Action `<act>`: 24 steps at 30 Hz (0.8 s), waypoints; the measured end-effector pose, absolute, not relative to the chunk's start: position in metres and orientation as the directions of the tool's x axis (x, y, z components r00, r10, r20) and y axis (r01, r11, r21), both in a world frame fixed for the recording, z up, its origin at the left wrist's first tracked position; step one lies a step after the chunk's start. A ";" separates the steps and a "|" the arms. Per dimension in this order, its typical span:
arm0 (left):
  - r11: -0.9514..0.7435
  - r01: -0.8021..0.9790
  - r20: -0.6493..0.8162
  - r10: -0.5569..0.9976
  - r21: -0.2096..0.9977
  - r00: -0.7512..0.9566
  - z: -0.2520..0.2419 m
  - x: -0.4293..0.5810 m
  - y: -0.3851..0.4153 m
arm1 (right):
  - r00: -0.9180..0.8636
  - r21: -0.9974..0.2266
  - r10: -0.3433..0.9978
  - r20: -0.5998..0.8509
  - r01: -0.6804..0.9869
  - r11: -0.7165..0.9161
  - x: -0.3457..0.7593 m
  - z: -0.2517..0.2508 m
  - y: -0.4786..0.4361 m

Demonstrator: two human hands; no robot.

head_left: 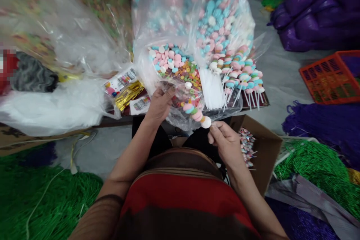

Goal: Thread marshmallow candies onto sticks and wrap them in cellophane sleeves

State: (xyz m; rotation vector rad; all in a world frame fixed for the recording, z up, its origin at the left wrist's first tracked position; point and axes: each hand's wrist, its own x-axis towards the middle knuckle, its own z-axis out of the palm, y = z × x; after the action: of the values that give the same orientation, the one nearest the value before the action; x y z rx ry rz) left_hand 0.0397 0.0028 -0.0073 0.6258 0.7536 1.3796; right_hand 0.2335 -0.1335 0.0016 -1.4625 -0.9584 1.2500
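My right hand (226, 142) is closed in a pinch at the lower end of a candy skewer (194, 112), a row of pink, blue, white and green sweets. Its stick is hidden by my fingers. At the near edge of the open plastic bag, my left hand (161, 105) has its thumb and fingers pressed together; what they hold, if anything, I cannot make out. Beyond it lie loose pink, white and blue candies (171, 58) and small ring-shaped candies (189, 72). White sticks (212, 90) lie in a bundle right of these.
Finished candy skewers (243, 73) are heaped at the table's right end. A big bag of candies (213, 11) stands behind. Gold twist ties (129, 95) and printed wrappers (120, 80) lie left. A cardboard box (266, 150) with wrapped sweets and an orange crate (323, 78) stand right.
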 end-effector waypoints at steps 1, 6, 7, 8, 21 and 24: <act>0.099 -0.631 -0.100 0.994 0.770 0.034 -0.004 0.040 0.002 | 0.169 -0.967 0.952 -0.253 -0.049 -0.249 0.233 -0.001 -0.133; 0.122 -0.623 -0.078 0.992 0.773 0.098 0.013 0.046 -0.005 | 0.181 -0.964 0.947 -0.265 -0.069 -0.256 0.233 -0.005 -0.128; 0.117 -0.624 -0.076 0.993 0.773 0.091 0.015 0.047 -0.006 | 0.176 -0.966 0.950 -0.257 -0.062 -0.249 0.233 -0.004 -0.127; 0.110 -0.630 -0.081 0.994 0.768 0.075 0.017 0.048 -0.006 | 0.178 -0.968 0.952 -0.250 -0.067 -0.241 0.233 -0.003 -0.127; 0.253 -0.761 -0.361 0.932 0.597 0.026 0.007 0.042 0.006 | 0.228 -0.996 0.970 -0.083 -0.003 -0.084 0.244 -0.008 -0.141; 0.230 -0.748 -0.334 0.943 0.623 0.012 0.004 0.044 0.004 | 0.222 -0.994 0.974 -0.048 0.081 -0.067 0.245 -0.004 -0.138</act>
State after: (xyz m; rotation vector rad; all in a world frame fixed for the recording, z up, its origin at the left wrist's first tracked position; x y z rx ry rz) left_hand 0.0439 0.0042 0.0045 0.3036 0.7964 1.3497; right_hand 0.2449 -0.1380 -0.0044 -1.4130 -1.0772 1.0410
